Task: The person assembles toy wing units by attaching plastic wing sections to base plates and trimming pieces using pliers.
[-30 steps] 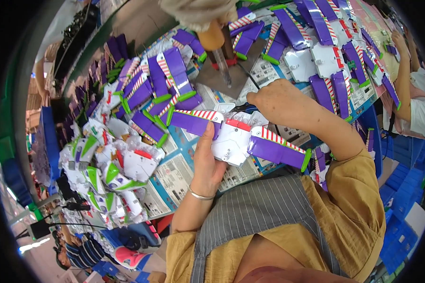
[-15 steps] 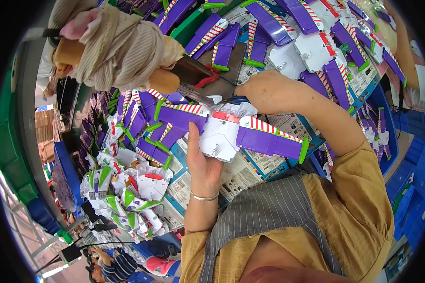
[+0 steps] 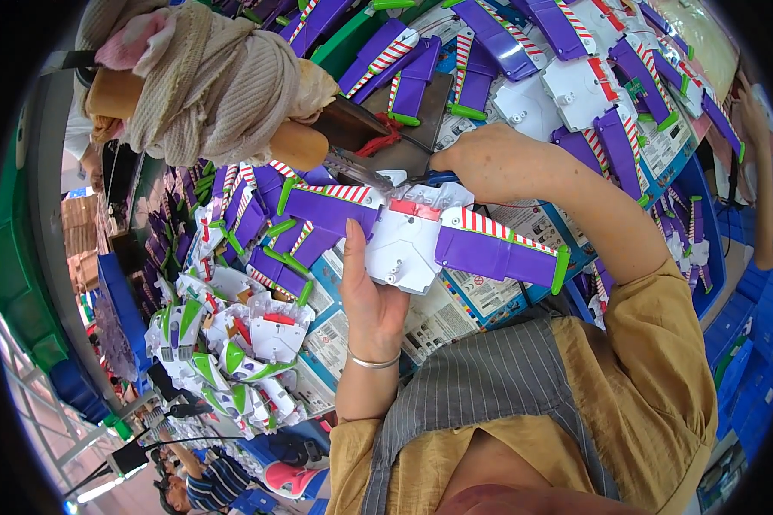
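Winged toy (image 3: pixel 402 249) sits in the left hand (image 3: pixel 374 311), thumb (image 3: pixel 353 251) straight.

Printed in small dark type, mixed with tiny pictures, on the pale panels of the blue-bordered sheets (image 3: pixel 434 322), in the middle and toward the right; too fine and blurred to make out.

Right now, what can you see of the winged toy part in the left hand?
The winged toy part looks like hard plastic: white body, red strip, clear piece along the top, and two spread purple wings with red-striped edges and green tips. Its right wing slants down in view. The left hand grips its lower left side, over printed sheets. A cloth-wrapped tool's metal tip and the right hand are close to its upper edge; contact is unclear.
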